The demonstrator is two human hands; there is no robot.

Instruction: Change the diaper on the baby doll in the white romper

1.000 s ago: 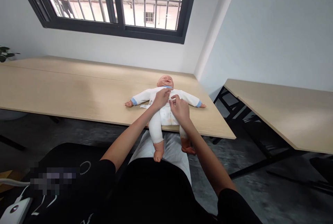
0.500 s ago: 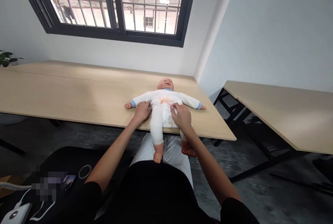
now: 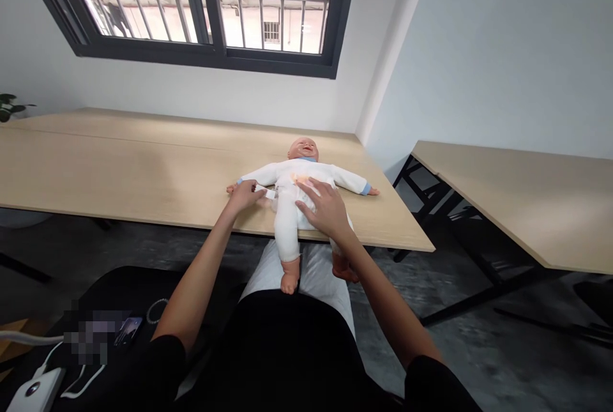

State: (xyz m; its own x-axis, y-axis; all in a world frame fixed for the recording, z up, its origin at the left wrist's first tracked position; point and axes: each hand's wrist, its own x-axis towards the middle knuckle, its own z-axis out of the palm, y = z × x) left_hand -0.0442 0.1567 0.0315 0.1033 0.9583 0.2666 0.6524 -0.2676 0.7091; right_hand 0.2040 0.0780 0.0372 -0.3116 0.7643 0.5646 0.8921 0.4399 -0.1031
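Note:
A baby doll [image 3: 287,227] in white clothing with blue cuffs and collar lies on its back on the wooden table [image 3: 182,169]. Its feet hang over the near edge, towards my lap. Around its hips is a white diaper [image 3: 305,220] with a coloured band at the waist. My left hand [image 3: 245,196] pinches a white diaper tab [image 3: 271,194], pulled out beside the doll's hip. Over the diaper's front, my right hand [image 3: 328,207] rests with fingers spread and covers part of it.
A second table [image 3: 517,195] stands to the right across a gap. Behind the doll is a wall with a barred window [image 3: 205,54]. At lower left, a phone [image 3: 128,330], a white device [image 3: 36,389] with cables and a bracelet [image 3: 156,311] lie on a black surface.
My left hand has moved left, away from the doll's hip, drawing the white tab out. My right hand has gone from pinching at the waistband to lying spread over the diaper's front.

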